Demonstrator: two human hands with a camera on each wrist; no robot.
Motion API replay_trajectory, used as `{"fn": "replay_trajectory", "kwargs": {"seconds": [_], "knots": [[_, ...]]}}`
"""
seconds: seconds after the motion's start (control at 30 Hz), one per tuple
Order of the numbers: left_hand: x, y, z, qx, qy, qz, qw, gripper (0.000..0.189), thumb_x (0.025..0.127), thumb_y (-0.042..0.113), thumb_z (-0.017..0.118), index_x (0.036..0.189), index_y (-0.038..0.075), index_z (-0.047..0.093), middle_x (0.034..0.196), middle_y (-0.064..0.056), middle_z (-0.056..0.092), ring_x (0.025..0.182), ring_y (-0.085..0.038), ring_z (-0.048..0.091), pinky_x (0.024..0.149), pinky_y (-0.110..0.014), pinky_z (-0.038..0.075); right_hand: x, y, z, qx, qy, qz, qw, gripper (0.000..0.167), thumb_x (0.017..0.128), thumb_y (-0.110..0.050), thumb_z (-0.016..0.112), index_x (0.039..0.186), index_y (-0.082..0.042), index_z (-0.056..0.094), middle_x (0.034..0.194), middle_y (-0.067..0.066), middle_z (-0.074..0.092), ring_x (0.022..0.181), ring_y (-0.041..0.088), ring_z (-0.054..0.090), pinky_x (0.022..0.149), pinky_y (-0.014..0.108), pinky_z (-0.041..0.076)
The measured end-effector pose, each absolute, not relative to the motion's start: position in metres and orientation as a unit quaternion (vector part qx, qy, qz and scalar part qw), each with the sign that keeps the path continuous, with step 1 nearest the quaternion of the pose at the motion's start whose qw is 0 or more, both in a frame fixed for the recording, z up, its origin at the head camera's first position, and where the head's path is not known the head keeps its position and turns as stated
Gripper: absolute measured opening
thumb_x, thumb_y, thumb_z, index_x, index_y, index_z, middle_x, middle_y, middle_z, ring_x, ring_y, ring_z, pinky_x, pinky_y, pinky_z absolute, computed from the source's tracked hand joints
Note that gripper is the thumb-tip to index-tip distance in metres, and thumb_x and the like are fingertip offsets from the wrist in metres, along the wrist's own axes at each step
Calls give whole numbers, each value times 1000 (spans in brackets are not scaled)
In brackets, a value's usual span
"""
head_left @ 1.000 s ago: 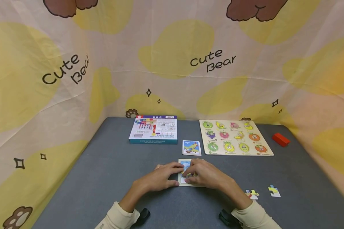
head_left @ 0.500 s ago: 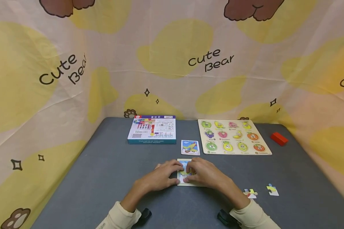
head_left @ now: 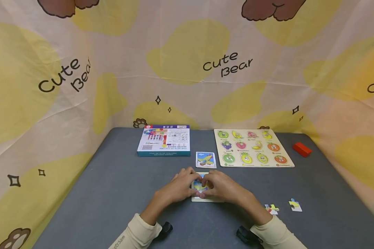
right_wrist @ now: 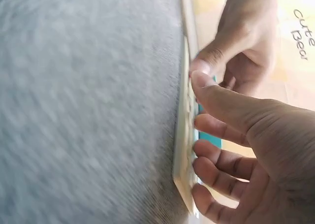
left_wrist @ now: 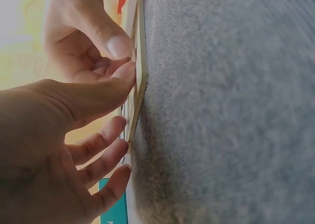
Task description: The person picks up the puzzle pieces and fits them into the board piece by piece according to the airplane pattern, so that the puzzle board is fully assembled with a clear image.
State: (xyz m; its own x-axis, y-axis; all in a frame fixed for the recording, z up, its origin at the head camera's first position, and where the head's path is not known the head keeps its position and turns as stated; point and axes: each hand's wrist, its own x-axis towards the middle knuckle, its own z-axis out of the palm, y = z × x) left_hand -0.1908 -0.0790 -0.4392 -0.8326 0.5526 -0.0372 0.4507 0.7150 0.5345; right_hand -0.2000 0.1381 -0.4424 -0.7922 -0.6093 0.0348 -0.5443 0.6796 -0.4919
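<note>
A small jigsaw puzzle board (head_left: 207,199) lies flat on the grey table, with blue and yellow picture pieces (head_left: 201,186) in it. My left hand (head_left: 179,185) bends over its left side, thumb and fingertips at the surface. From the right, my right hand (head_left: 224,186) does the same and covers much of that side. The two thumbs meet near the front edge. In the left wrist view, the left fingers are spread along the board (left_wrist: 141,61); the right wrist view shows the right fingertips spaced along the board (right_wrist: 182,155) too. A card with a yellow plane (head_left: 205,160) lies just behind.
Two loose jigsaw pieces (head_left: 295,205) lie to the right of my right forearm. At the back stand a flat teal and white box (head_left: 163,141) on the left and a fruit picture board (head_left: 254,148) on the right. A red block (head_left: 302,149) sits far right.
My left hand has moved right and inward over the board, so its thumb now meets the right thumb. The right hand stays in nearly the same place on the puzzle.
</note>
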Motion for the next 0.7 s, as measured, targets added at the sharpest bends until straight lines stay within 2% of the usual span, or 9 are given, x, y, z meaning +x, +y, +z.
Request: {"fn": "replay_trajectory", "kwargs": {"seconds": [0.23, 0.53, 0.7], "knots": [[-190, -77, -440, 273, 917, 275, 92, 35, 95, 21, 82, 128, 16, 73, 124, -3, 57, 115, -23, 50, 100, -50, 41, -199, 164, -434, -308, 903, -278, 111, 23, 92, -27, 85, 111, -14, 78, 98, -6, 63, 90, 12, 59, 80, 31, 50], [-190, -78, -439, 275, 917, 272, 99, 36, 96, 20, 80, 132, 19, 73, 135, -3, 56, 123, -25, 48, 107, -54, 40, -187, 209, -432, -288, 916, -268, 86, 31, 91, -34, 85, 115, -17, 77, 97, -9, 63, 89, 9, 56, 79, 29, 49], [-189, -79, -440, 276, 916, 271, 103, 37, 97, 21, 80, 133, 21, 73, 136, -3, 56, 123, -24, 46, 107, -53, 40, -178, 233, -432, -286, 919, -262, 71, 32, 91, -35, 85, 116, -18, 77, 99, -10, 64, 92, 9, 58, 81, 30, 50]]}}
